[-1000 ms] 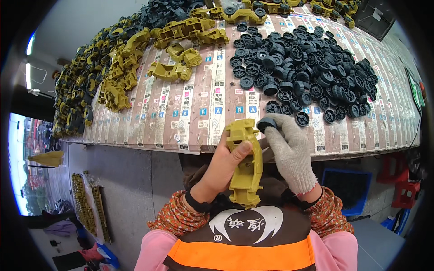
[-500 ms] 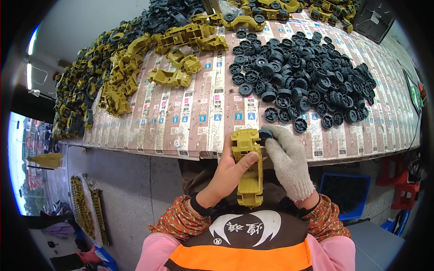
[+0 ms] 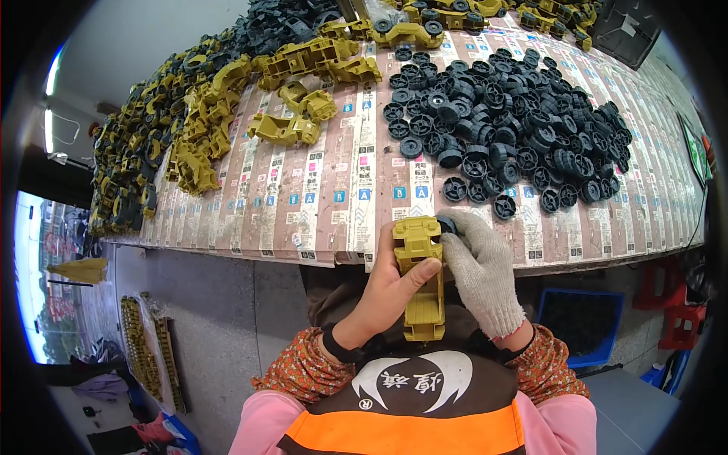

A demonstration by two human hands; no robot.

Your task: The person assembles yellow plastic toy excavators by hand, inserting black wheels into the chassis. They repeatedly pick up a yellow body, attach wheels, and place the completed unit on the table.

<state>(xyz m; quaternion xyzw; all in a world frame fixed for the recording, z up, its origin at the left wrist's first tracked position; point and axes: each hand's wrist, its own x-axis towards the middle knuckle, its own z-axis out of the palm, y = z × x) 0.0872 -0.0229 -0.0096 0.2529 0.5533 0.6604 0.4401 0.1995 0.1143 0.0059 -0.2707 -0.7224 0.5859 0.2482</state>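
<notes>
A yellow toy truck body (image 3: 425,307) is held upright in front of me, just off the table's near edge. My bare left hand (image 3: 390,292) wraps round its left side, with the thumb lying across the top. At the truck's upper right side, my right hand (image 3: 481,265), in a light knitted glove, pinches a dark toy wheel (image 3: 446,224). The wheel sits against the body; whether it is seated there I cannot tell, since the gloved fingers cover part of it. Beyond my hands lies a large heap of dark toy wheels (image 3: 523,114).
The table (image 3: 326,220) has a printed covering. Loose yellow truck bodies (image 3: 284,129) lie left of centre, with a big pile of yellow bodies with dark parts (image 3: 136,144) at far left. A blue bin (image 3: 607,334) and red stools (image 3: 679,326) stand below at right.
The truck body has shifted slightly right and tipped a little. The wheel in my right hand has turned and now sits closer against its side, more covered by my fingers.
</notes>
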